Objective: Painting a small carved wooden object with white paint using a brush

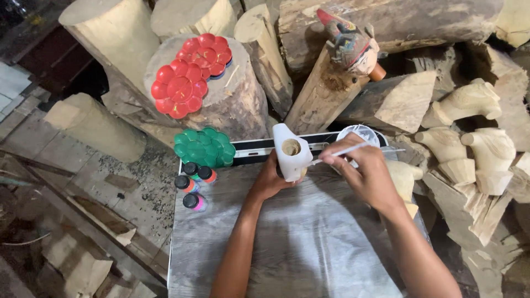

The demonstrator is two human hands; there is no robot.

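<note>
- Head view: the left hand (271,179) is wrapped around a white-painted carved wooden figure (291,152), holding it up just above the far edge of the grey board (287,243) that serves as the work surface.
- The right hand (361,174) pinches a thin paintbrush (343,152), its tip touching the figure's right side.
- The figure looks like solid wood: stiff, fairly light for one hand, unlikely to dent. Wet white paint would make it slippery and easy to smudge, so gripping low at its base, as the left hand does, seems the safest hold.
- Both forearms reach forward from the near edge, the left wrist bent upward, the right wrist angled inward across the board.
- At the board's far left corner stand three small paint bottles (192,185) beside a green flower-shaped palette (204,147).
- A white paint dish (361,132) sits at the far edge, behind the right hand.
- Unpainted carved figures (469,143) lie off the right edge among the logs.
</note>
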